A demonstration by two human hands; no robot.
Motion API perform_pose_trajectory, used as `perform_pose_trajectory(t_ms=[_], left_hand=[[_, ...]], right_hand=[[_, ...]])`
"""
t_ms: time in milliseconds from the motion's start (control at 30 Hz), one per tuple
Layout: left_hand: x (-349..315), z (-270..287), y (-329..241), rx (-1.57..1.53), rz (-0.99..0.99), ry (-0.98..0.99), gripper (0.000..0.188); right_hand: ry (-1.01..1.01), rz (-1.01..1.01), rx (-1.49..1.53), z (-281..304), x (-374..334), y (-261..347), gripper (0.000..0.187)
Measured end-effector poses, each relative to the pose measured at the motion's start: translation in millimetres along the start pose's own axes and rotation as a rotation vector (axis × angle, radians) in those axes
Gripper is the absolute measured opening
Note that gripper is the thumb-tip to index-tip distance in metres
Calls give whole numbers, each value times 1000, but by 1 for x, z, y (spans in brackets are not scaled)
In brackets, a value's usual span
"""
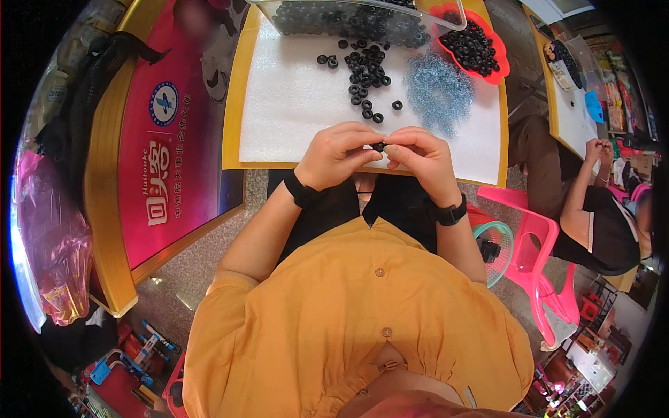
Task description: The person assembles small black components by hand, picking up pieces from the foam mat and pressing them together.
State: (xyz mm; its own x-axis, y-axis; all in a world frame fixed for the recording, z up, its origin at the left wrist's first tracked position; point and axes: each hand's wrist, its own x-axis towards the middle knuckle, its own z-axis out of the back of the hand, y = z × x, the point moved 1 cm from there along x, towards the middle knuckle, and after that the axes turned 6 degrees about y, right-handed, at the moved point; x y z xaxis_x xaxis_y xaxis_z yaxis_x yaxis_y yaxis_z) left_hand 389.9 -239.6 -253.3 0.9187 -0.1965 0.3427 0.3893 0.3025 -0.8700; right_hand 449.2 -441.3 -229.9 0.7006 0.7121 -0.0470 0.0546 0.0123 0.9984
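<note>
At the near edge of the white-topped table (279, 132), my two hands meet fingertip to fingertip. Between them is a small black ring (378, 147), pinched by my left hand (338, 155) and my right hand (423, 159) together. Fingers cover much of it. Just beyond lies a loose pile of black rings (366, 73), with a few scattered closer to me. To the right of that pile spreads a heap of tiny, shiny bluish pieces (440, 90), too small to make out singly.
A clear plastic bin (313, 21) of black rings stands at the far edge, beside a red bowl (503, 66) of similar pieces. On the right are a pink chair (536, 258), a green-rimmed basket (510, 244) and a seated person (603, 219) at another table. A gold-framed pink board (150, 125) is leftward.
</note>
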Motion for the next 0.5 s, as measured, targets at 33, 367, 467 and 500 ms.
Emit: perform_pose_trajectory(t_ms=[33,367,467,500], left_hand=[[0,0,0,13,-16,4,28],[-1,2,0,-64,-32,23,29],[-1,2,-3,-69,-4,44,30],[0,3,-5,-80,-24,39,30]], right_hand=[[6,1,35,0,1,-2,15],[21,110,-142,-2,1,2,14],[34,-25,141,-1,-2,-7,20],[35,-27,141,0,-2,-9,20]])
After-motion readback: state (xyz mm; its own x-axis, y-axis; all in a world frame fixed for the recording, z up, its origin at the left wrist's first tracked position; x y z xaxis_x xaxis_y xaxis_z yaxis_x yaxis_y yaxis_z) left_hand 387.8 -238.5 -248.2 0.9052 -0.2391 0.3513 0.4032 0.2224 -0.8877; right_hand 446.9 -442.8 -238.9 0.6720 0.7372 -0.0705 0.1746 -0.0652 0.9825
